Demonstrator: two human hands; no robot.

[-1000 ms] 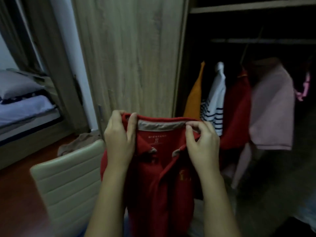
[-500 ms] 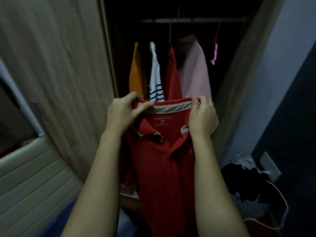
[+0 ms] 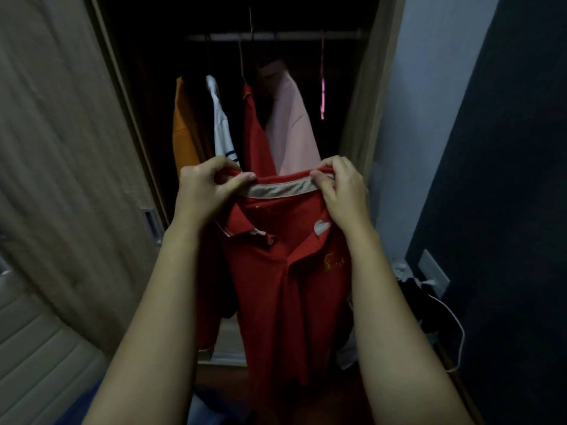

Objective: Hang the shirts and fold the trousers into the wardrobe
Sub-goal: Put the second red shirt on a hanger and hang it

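Fingers first: on both hands they're curled in and pinching the collar of the red polo. The left hand is at the left end of the neckline and the right hand at the right end, so the neck is pulled open between them. The shirt hangs straight down from that grip, near me, right in front of the open wardrobe.

Big to small: the sliding door sits off to the left and the opening is dead ahead. Far inside, four shirts hang in a row: orange, white with stripes, another red one and pale pink. The rail runs across above them. Right of the pink shirt there's a thin pink hanger that looks bare, though it's dark in there so I can't swear to it.

I see no hanger in the polo, so my read is we're at the get-it-on-a-hanger step. To do it well, I'd hold the collar with one hand and send the other for that pink hanger. Feed one arm through the neck, then the other, and settle the shoulder seams. Don't yank the collar wide, since knit stretches. Then hook it in the gap on the right so nothing bunches.
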